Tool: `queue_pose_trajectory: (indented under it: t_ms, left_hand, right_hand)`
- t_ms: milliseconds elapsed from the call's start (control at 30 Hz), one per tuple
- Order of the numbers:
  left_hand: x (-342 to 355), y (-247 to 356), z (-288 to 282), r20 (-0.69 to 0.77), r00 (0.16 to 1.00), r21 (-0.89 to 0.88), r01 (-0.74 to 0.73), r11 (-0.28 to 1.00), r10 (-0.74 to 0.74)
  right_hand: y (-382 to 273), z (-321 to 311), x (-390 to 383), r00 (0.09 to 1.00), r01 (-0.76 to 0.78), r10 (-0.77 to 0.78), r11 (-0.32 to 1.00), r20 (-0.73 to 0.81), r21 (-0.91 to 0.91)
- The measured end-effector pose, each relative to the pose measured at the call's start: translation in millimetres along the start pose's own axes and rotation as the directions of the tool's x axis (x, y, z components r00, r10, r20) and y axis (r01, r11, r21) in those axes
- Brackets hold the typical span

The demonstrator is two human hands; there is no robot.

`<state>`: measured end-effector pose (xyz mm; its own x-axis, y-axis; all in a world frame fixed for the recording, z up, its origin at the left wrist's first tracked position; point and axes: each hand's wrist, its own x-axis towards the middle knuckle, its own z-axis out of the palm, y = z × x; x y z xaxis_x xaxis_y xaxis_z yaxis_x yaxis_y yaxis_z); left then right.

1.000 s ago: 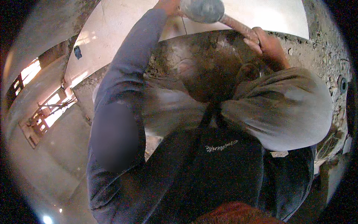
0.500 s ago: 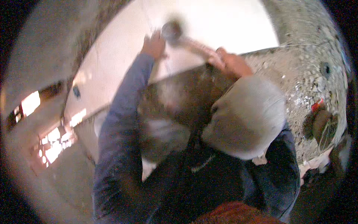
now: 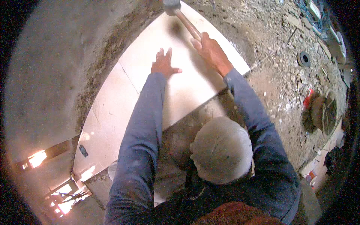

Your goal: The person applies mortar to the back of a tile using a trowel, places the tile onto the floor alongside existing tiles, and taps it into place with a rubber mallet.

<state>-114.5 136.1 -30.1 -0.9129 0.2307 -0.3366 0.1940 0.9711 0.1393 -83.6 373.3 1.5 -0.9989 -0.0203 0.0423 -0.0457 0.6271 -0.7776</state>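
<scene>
Grey at the head and brown along its handle, a mallet is seen in the head view near the top, over the far part of a white tile. Its handle is wrapped by the right hand, with the fingers curled round the end nearest the person. The long axis is set on a slant: from the right fist it runs away from the body and to the left, with the head pointed outward. A blurred shadow is cast on the tile apart from the head, so the mallet is judged to be lifted; by the grip near the handle's end, reach seems to be favoured.

The left hand is held palm down, fingers spread and thumb stuck out to the right, and nothing is grasped by it. Whether the palm is pressed on the tile or poised just above cannot be told; the flat pose looks chosen for steadying, and it is placed well apart from the mallet's head. A pale-clothed knee is bent between the forearms. Rightward, a dark ring and a red item are seen on rubble.
</scene>
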Motion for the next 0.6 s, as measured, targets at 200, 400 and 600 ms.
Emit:
queue_pose_trajectory:
  t_ms: [200,400,600]
  left_hand:
    - [4.8,13.1,-9.2,0.04,0.999,-0.049,0.012,0.999,-0.01]
    - [-0.2,-10.7,5.9,0.042,0.999,-0.044,0.028,0.999,-0.027]
    - [4.0,5.5,18.6,-0.11,0.99,-0.034,0.088,0.996,-0.092]
  right_hand:
    - [-21.5,17.2,33.3,0.986,0.119,-0.119,0.993,-0.12,-0.011]
    - [-74.1,24.7,58.7,0.991,0.105,-0.1,0.993,0.09,-0.06]
    - [19.1,86.9,94.5,0.956,0.284,-0.25,0.925,0.156,-0.254]
